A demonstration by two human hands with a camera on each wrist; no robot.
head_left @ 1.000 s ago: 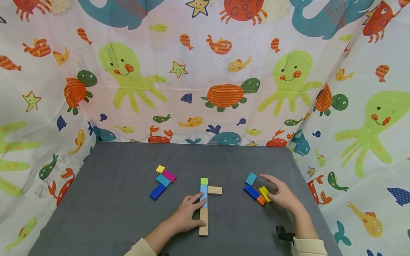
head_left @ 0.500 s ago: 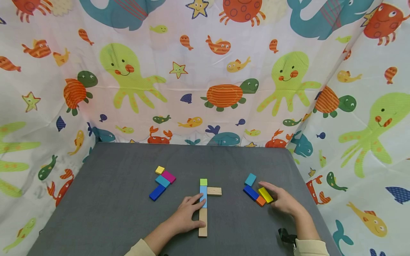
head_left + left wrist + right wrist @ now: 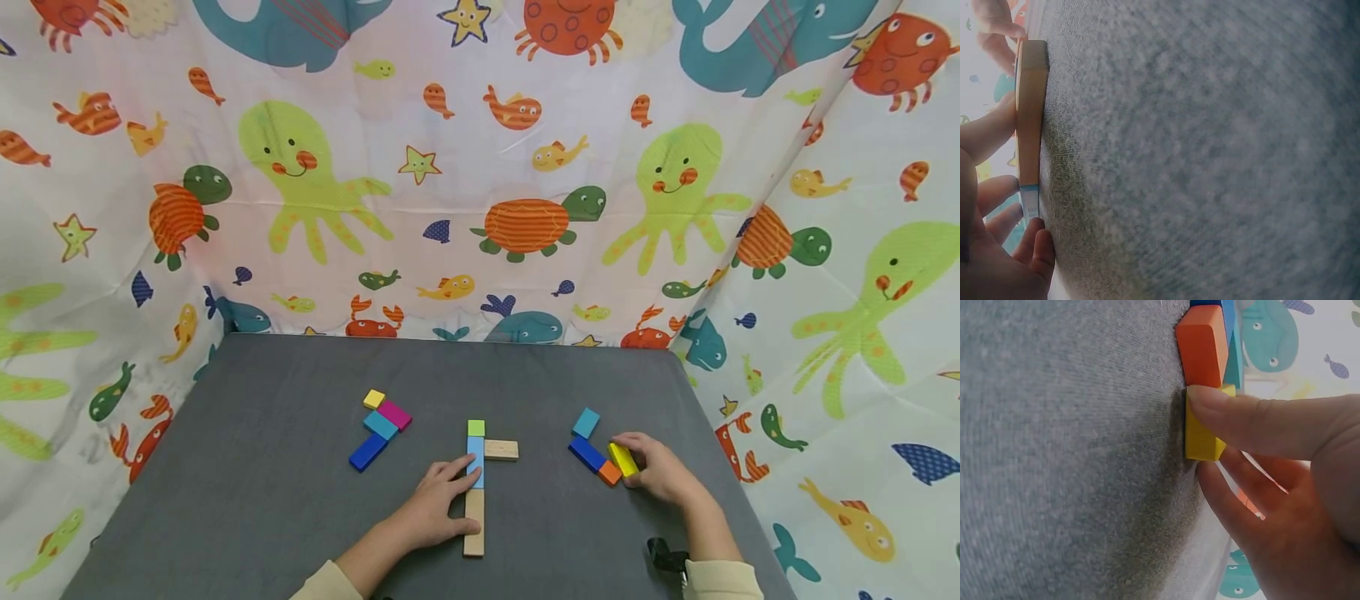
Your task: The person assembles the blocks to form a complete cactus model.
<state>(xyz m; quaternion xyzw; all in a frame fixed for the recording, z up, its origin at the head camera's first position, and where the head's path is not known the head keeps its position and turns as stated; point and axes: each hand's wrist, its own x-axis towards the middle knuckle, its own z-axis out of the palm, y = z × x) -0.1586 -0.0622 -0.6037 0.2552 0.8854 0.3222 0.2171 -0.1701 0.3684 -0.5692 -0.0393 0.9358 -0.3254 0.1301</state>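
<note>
Behind the bare left hand [image 3: 438,504], past the wrist, a plain cream sleeve [image 3: 330,582] ends in a neat cuff, with a small dark bit [image 3: 387,597] peeping out beside it. Behind the right hand [image 3: 663,468], the other sleeve [image 3: 723,582] is the same pale cream. A black, rounded piece [image 3: 663,554] sits on that wrist's thumb side, its finer detail too small to tell.
</note>
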